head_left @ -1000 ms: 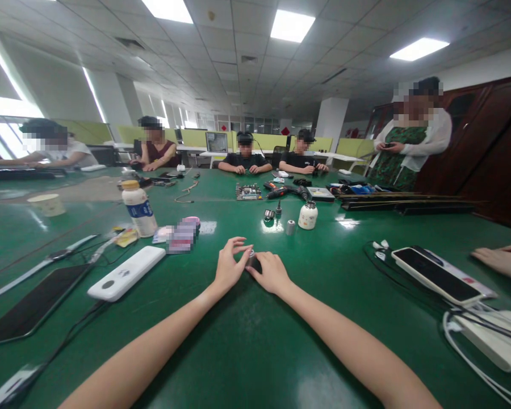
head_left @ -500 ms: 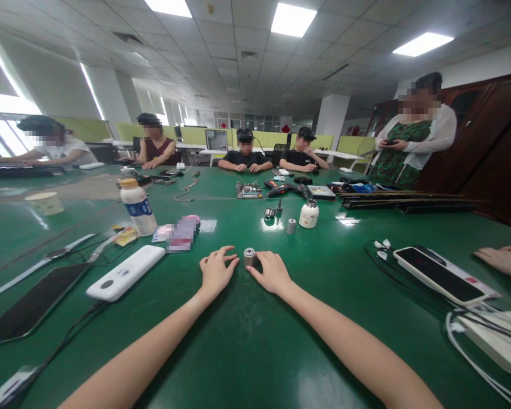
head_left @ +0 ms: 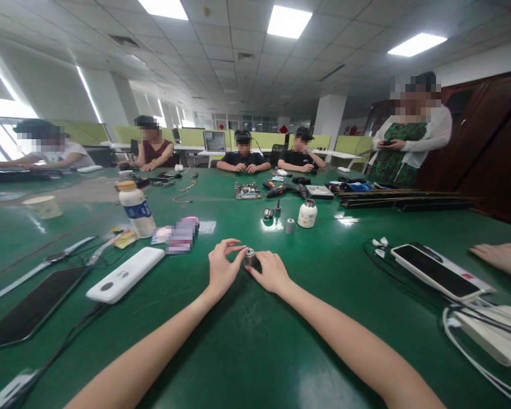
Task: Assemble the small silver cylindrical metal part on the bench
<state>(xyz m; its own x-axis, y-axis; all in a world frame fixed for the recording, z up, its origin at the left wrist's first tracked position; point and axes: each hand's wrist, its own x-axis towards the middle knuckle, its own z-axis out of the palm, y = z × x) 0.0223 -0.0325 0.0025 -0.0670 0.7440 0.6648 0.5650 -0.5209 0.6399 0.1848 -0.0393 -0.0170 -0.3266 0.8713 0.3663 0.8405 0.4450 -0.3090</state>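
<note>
A small silver metal cylinder (head_left: 249,258) stands upright on the green table, its top face marked by dark openings. My right hand (head_left: 272,271) grips its right side between thumb and fingers. At the cylinder's upper left rim, the thumb and index fingertips of my left hand (head_left: 226,267) come together in a pinch and touch it; the other fingers stay raised. Beyond the hands stands a second, similar metal cylinder (head_left: 290,226), beside a white jar (head_left: 307,213) with an open metal neck.
On the left are a white power bank (head_left: 128,275), a dark tablet (head_left: 32,307), a bottle (head_left: 136,210) and a paper cup (head_left: 43,207). A phone (head_left: 434,272) and cables lie right, near another person's hand (head_left: 500,255). Farther back are a circuit board (head_left: 247,191) and a power drill (head_left: 285,190).
My left hand has moved right and up to the cylinder's rim, its thumb and index finger closing together. My right hand keeps its hold. The view has shifted slightly.
</note>
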